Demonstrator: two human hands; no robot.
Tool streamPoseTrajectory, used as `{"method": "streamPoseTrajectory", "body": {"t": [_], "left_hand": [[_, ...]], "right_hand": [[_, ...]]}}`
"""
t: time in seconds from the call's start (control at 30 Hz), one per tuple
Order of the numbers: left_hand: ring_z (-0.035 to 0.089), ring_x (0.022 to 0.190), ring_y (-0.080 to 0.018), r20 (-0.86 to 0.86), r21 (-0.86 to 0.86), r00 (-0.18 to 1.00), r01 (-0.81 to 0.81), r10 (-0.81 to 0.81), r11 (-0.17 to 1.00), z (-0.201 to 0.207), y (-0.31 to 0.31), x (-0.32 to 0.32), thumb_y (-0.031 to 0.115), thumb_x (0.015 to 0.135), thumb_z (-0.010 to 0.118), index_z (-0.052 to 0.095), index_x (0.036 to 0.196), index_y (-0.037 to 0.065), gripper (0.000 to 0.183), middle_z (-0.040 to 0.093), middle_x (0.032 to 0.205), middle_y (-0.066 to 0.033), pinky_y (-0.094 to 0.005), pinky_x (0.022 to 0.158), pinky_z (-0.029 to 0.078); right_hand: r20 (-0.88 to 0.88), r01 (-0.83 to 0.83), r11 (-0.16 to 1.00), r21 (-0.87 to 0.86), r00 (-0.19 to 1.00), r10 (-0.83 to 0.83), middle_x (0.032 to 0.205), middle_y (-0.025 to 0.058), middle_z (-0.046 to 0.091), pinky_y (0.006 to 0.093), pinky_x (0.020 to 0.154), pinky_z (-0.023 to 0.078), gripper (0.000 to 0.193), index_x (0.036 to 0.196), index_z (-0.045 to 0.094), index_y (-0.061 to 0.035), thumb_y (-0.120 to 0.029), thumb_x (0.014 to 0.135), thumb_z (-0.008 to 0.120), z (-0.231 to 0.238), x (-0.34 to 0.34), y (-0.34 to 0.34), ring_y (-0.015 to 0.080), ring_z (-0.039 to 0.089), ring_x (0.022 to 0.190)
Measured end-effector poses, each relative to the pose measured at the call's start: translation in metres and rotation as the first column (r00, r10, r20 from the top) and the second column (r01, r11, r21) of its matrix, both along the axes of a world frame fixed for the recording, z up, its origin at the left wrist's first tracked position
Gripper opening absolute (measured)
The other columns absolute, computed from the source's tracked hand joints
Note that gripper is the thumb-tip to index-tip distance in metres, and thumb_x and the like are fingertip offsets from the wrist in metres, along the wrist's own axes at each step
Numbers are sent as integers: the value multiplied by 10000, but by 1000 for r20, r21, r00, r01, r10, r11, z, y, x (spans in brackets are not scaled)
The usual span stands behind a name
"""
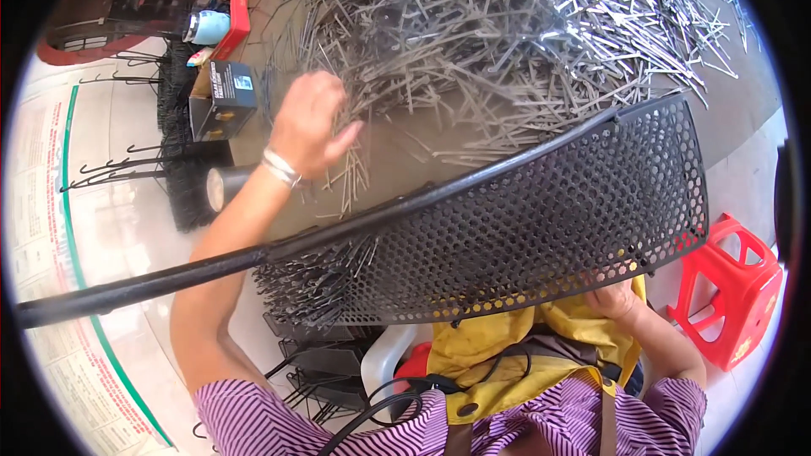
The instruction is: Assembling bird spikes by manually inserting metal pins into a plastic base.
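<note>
Heaped across the bench (pixel 422 160), metal pins (pixel 507 25) mostly wait while my left hand (pixel 308 122) reaches in loose-fingered and my right hand (pixel 615 297) grips the perforated black panel (pixel 541 219).

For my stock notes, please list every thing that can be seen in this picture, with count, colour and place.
perforated panel: one, black, across the middle, above the lap
metal rods: a large pile, too many to count, grey, on the floor ahead
stool: one, red, at the right
small box: one, black, upper left
hooks: several, black, at the left
apron: one, yellow, on the lap
bracelet: one, silver, on the left wrist
left hand: reaching to the rod pile, fingers bent
right hand: under the panel's lower edge, mostly hidden
</note>
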State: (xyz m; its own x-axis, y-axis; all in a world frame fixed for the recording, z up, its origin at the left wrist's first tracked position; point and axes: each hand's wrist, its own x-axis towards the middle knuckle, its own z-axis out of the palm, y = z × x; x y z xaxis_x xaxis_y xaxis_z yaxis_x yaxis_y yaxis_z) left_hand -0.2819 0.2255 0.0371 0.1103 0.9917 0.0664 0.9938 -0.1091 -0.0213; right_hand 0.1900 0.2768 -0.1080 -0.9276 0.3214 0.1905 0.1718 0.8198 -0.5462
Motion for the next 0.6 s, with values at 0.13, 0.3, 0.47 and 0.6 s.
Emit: {"method": "streamPoseTrajectory", "body": {"t": [0.13,0.3,0.47,0.6], "left_hand": [[296,1169,-354,-60,-245,856,-512,514,823,-30,15,3,406,462,756,200,1250,-46,1065,317,1233,-254,-374,965,270],[370,1082,-369,11,-298,772,-604,635,739,-30,22,3,347,356,800,162,1247,-72,1173,391,1135,-273,-371,923,315],[529,885,-358,-72,-299,625,-757,777,581,-24,30,19,348,360,809,227,1217,-78,1120,526,941,-257,-377,793,425],[572,792,-338,-154,-335,606,-775,781,535,-16,37,21,389,362,789,266,1155,-154,1094,567,869,-247,-354,723,463]], "right_hand": [[140,-80,983,164,988,57,782,99,554,431,646,413,235,796,572,-79,-180,584,564,9,-22,4,263,535,721],[-84,-6,991,130,996,17,936,133,560,431,691,448,409,980,523,-6,-158,601,536,-56,-15,-14,288,550,814],[-193,-27,1000,-14,981,24,871,125,559,330,518,474,407,983,509,12,-128,602,541,-2,-29,5,251,566,677],[-274,-14,1000,-20,962,8,748,101,529,299,435,440,331,937,514,10,-109,629,537,20,-39,11,215,529,535]]}}
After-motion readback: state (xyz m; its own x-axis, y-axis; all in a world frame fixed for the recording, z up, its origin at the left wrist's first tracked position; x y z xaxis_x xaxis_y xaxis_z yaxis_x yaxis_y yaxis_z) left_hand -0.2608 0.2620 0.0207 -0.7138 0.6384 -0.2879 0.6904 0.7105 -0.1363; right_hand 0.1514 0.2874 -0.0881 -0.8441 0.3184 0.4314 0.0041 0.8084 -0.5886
